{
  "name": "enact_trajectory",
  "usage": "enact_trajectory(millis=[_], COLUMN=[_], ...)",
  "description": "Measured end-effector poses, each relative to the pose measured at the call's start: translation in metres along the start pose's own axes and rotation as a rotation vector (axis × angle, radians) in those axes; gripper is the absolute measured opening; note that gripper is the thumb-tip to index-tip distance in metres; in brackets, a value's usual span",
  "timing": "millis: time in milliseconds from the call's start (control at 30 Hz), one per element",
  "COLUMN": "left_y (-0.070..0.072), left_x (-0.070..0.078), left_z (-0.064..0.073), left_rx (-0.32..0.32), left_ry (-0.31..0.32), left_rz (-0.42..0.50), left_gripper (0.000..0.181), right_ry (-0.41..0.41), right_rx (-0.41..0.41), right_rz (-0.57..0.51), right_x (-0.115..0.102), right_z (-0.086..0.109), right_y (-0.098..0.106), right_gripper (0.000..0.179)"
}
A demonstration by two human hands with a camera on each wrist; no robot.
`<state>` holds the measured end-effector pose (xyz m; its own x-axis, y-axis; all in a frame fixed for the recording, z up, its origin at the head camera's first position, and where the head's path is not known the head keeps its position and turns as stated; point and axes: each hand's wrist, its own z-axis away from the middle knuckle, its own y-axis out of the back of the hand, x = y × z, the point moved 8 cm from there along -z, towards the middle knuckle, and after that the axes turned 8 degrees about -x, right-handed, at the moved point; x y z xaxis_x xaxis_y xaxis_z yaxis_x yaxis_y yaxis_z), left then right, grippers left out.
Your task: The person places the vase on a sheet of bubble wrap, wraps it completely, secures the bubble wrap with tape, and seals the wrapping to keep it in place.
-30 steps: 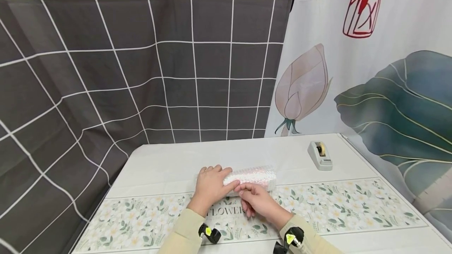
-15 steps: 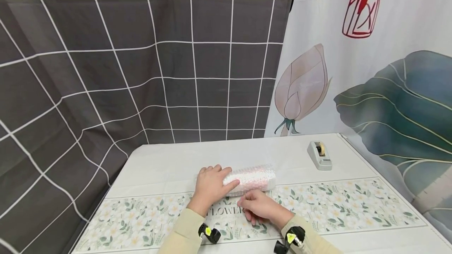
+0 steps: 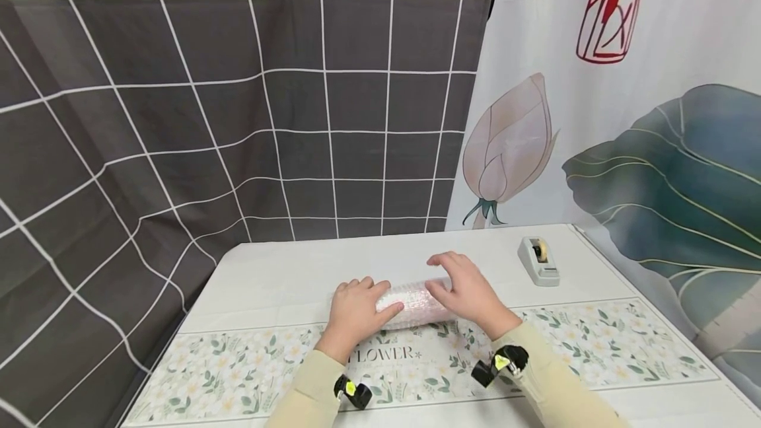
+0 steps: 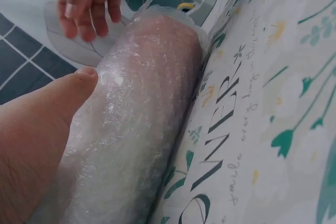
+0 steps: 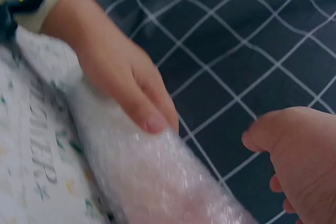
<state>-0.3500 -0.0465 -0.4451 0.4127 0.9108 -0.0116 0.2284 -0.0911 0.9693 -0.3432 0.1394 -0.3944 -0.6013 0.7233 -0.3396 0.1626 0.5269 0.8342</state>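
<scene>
A roll of clear bubble wrap [image 3: 413, 306] lies across the table, with something pinkish showing through its layers; what is inside cannot be made out. My left hand [image 3: 357, 312] grips the roll's left end, fingers over the top and thumb along the near side. In the left wrist view that thumb [image 4: 79, 85] lies against the bubble wrap [image 4: 131, 108]. Above the roll's right end is my right hand [image 3: 470, 292], thumb and fingers spread apart. The right wrist view shows it holding nothing, beside the bubble wrap [image 5: 163, 182].
A grey tape dispenser [image 3: 539, 263] with a yellowish tape roll stands at the table's back right. The white tabletop [image 3: 285, 276] carries a floral band [image 3: 571, 349] with lettering. A dark checked curtain [image 3: 357, 104] and a flower-printed curtain [image 3: 535, 32] hang behind.
My right hand has left the roll's near lower edge, passed in front of it, and risen over its right end, fingers spreading. My left hand stays in place.
</scene>
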Motion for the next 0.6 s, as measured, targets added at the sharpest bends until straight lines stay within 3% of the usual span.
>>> enact_trajectory(millis=[167,333,467,600], left_y=[0.001,0.0,0.0,0.001], left_x=[-0.001,-0.004,-0.004,-0.005], left_z=[0.0,-0.001,-0.002,-0.004], left_rx=[-0.001,-0.016,-0.028,-0.058], left_ry=[-0.001,0.018,0.022,0.025], left_rz=[0.017,0.04,0.063,0.108], left_gripper=[0.05,0.043,0.042,0.041], right_ry=[0.104,0.132,0.121,0.106], right_rx=[-0.076,-0.136,-0.078,0.074], right_rz=[0.039,0.109,0.16,0.172], right_x=[0.003,-0.002,-0.002,0.002], right_z=[0.002,0.011,0.014,0.019], right_y=[-0.017,-0.041,-0.045,-0.042], right_gripper=[0.054,0.05,0.044,0.043])
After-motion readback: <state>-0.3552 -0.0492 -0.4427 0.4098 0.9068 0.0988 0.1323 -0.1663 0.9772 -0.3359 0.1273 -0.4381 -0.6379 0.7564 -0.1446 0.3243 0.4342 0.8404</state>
